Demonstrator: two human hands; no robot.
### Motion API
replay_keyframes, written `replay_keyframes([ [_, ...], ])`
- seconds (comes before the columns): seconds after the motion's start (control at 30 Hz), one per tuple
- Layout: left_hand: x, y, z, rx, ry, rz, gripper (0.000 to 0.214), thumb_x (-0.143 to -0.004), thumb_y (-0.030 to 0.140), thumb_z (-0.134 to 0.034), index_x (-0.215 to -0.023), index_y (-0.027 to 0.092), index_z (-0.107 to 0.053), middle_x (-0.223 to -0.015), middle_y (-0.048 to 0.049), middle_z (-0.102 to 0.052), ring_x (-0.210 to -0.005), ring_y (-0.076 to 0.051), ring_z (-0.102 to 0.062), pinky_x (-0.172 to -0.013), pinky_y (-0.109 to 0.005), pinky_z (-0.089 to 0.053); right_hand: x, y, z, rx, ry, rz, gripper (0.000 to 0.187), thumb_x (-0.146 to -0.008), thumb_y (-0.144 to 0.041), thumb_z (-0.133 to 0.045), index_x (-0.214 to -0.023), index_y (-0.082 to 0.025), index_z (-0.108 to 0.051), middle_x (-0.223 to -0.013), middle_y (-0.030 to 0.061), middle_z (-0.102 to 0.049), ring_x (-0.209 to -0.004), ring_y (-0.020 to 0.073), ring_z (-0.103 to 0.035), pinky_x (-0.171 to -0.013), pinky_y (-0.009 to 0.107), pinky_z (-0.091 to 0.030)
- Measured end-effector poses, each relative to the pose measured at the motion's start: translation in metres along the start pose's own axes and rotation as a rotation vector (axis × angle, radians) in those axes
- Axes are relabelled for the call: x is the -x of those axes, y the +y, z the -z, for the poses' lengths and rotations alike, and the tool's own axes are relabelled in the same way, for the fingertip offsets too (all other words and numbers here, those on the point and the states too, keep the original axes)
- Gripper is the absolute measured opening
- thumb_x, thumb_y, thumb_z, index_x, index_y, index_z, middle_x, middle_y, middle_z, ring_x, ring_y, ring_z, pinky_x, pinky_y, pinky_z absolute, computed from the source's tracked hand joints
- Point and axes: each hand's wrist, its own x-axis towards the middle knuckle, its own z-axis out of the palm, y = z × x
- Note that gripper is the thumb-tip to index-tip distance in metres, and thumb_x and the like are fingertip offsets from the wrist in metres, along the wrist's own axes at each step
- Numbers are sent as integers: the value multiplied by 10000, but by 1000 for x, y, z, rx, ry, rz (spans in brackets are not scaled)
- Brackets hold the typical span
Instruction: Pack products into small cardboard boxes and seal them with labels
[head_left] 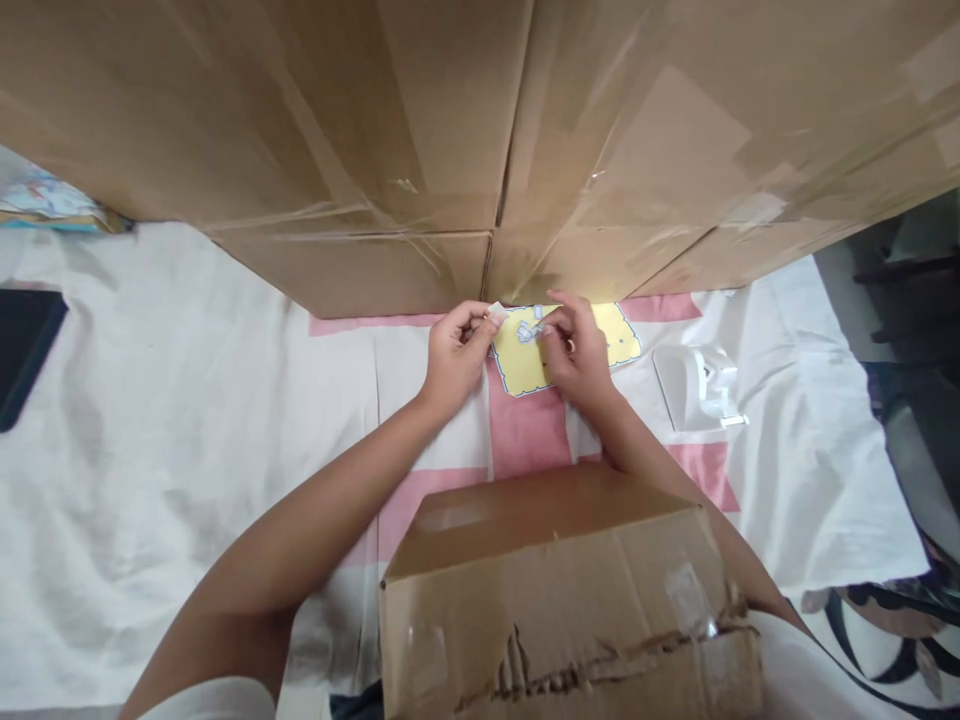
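A yellow sticker sheet with a blue wavy border [517,362] lies on a white and pink cloth [187,420], just in front of a wall of large taped cardboard boxes [480,130]. My left hand [455,352] is closed in a pinch on the sheet's upper left corner, where a small white piece shows between finger and thumb. My right hand [574,350] rests over the middle of the sheet, fingers curled and pinched on a small pale sticker. The hand hides part of the sheet.
A smaller cardboard box [570,600] with torn tape stands close to me between my forearms. A clear plastic tape dispenser [701,385] lies right of the sheet. A dark flat object [26,350] sits at the left edge. Dark furniture shows at far right.
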Motion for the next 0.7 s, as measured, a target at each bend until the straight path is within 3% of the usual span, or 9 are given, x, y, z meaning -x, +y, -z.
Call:
replay_keyframes([
  [0.17, -2, 1, 5, 18, 2, 18, 383, -846, 582, -756, -795, 212, -672, -600, 52, -493, -551, -94, -386, -548, -254, -347, -4, -3, 0, 47, 172, -36, 184, -1015, -294, -526, -1146, -257, -650, -908, 29, -712, -647, 156, -567, -599, 317, -462],
  [0.47, 0, 3, 5, 0, 2, -3, 377, -860, 578, -748, -793, 215, -676, -583, 56, -443, -529, -86, -347, -526, -260, -312, -9, -5, 0, 118, 177, -6, 244, -1004, -401, -585, -908, -242, -743, -1093, 82, -722, -839, 204, -673, -623, 339, -523],
  [0.7, 1, 0, 7, -11, -28, -35, 332, -879, 535, -749, -794, 221, -681, -591, 49, -456, -536, -90, -376, -544, -265, -333, -6, 4, -2, 78, 158, -53, 198, -1000, -352, -586, -1036, -276, -765, -883, 30, -663, -645, 146, -552, -603, 331, -502],
])
